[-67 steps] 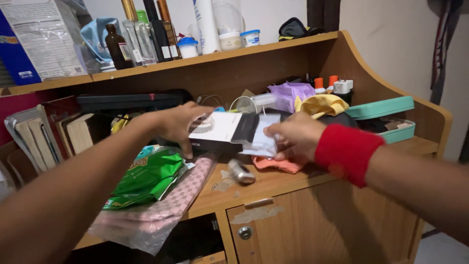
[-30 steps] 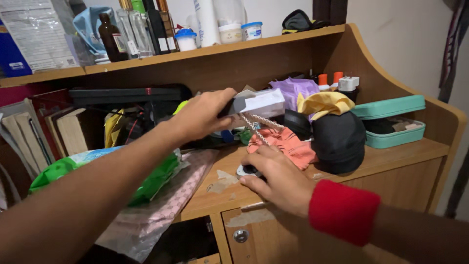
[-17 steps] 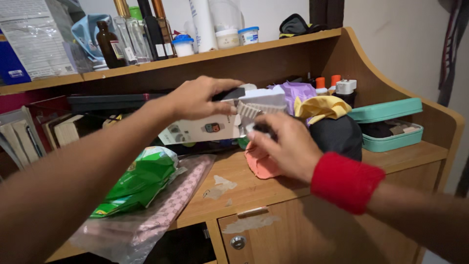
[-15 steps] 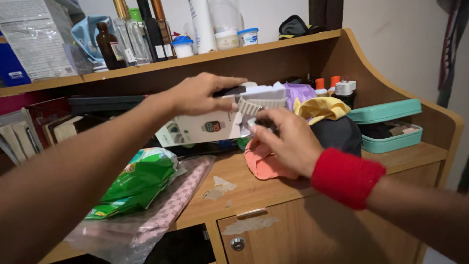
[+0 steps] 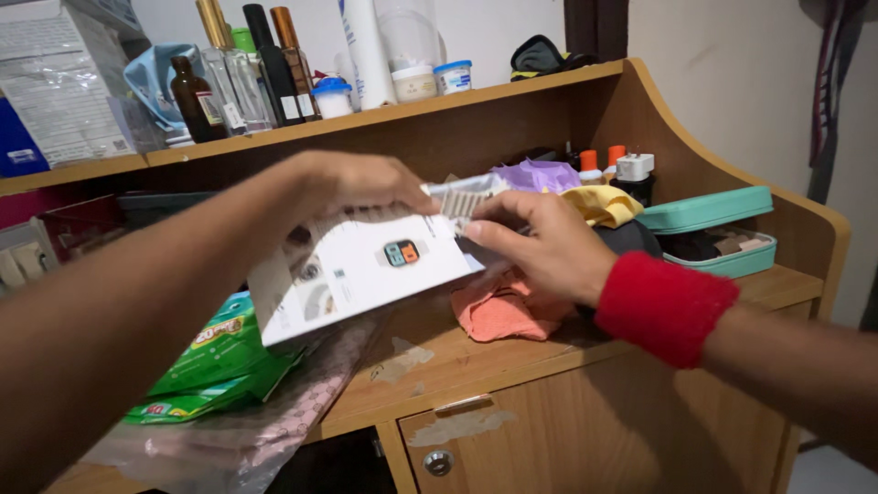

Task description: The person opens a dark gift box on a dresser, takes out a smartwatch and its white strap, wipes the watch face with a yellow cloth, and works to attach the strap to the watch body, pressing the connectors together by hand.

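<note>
Left hand fingers clamped on top edge of white box. Right hand pinches a small striped packet, possibly foil; orange cloth below.

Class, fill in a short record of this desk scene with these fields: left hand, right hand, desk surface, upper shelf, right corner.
left hand: left hand grips the top edge of a white printed leaflet
right hand: right hand, red wristband on the wrist, pinches a small striped packet
desk surface: orange cloth, green packets
upper shelf: bottles and small jars
right corner: open teal case
</note>
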